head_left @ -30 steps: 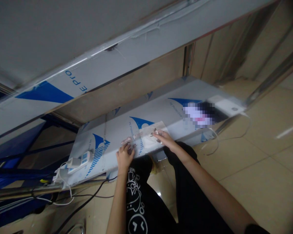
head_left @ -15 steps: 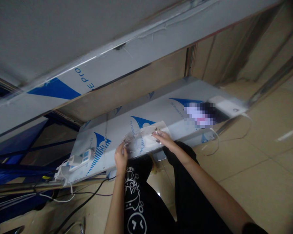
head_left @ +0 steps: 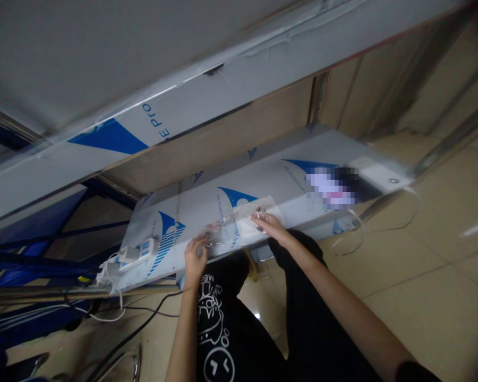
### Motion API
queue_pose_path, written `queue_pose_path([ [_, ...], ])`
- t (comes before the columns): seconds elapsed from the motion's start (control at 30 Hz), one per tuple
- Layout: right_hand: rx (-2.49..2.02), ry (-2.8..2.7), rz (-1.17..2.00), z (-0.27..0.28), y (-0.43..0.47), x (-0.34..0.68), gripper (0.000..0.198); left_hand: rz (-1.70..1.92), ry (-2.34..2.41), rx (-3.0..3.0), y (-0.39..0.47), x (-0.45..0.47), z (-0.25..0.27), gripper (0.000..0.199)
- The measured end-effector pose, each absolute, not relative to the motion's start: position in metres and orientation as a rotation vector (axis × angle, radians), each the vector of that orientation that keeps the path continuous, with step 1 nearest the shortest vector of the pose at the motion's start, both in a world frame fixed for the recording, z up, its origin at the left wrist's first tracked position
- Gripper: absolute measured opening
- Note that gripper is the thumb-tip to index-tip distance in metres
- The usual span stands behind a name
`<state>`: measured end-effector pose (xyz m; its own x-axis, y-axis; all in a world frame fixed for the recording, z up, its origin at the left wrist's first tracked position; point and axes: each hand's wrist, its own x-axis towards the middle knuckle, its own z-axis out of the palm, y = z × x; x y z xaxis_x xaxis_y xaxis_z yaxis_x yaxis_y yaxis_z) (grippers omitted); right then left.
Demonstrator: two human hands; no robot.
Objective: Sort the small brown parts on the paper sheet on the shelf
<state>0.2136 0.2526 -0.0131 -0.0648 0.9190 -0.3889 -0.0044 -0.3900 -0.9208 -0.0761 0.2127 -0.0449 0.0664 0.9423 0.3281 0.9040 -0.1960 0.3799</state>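
Observation:
My left hand [head_left: 195,258] is closed at the front edge of the film-covered metal shelf [head_left: 207,180], its fingers on the near end of a clear plastic bag [head_left: 219,235]. Small dark and reddish bits show in the bag, too blurred to name. My right hand [head_left: 267,224] pinches crumpled clear plastic with something small and dark by the fingertips; whether this is the same bag I cannot tell. Under the right fingers lies a white sheet [head_left: 244,225], flat on the shelf. Both hands are close above the shelf.
A white power strip [head_left: 143,252] with a plugged-in adapter sits on the shelf's left end. A partly pixelated phone-like device [head_left: 334,185] and a white box [head_left: 386,175] are at the right end. Cables [head_left: 131,339] hang at lower left. A metal panel [head_left: 207,111] overhangs the back.
My left hand has moved left, away from the right one, and the clear plastic is stretched further between them. My right hand stays over the white sheet. The view has shifted slightly.

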Motion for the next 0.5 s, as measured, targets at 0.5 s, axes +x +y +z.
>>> queue_pose_path([
  [0.5, -1.422, -0.977, 1.593, -0.002, 0.249, 0.208, 0.025, 0.564, 2.333, 2.076, 0.217, -0.039, -0.03, 0.046],
])
